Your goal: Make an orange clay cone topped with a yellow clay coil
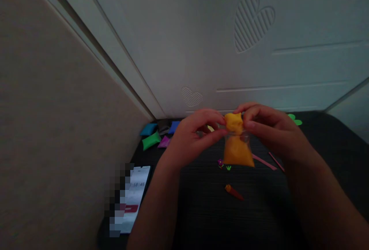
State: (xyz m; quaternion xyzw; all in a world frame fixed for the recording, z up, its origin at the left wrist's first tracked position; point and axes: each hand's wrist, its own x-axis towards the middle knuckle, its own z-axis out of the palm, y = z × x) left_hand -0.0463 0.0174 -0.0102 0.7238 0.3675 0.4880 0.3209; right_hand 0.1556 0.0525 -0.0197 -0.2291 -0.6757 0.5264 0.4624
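Observation:
Above the dark table, a clear bag of orange-yellow modelling clay (238, 152) hangs between my two hands. A lump of the yellow clay (234, 122) bulges out at the bag's top. My left hand (198, 134) pinches the left side of the bag's mouth with thumb and finger. From the other side, my right hand (266, 127) pinches the right edge near the lump. Beneath them on the table lie a small purple flower shape (220, 162), a little green sprig (228, 168) and a brown-red piece with an orange end (234, 192).
Several coloured clay packets, a green one (151, 141) among them, lie at the back left. A lit phone (135, 196) rests at the left edge. Pink strips (263, 161) and a green shape (294, 119) are on the right. A white panel (201, 50) stands behind the table (201, 211).

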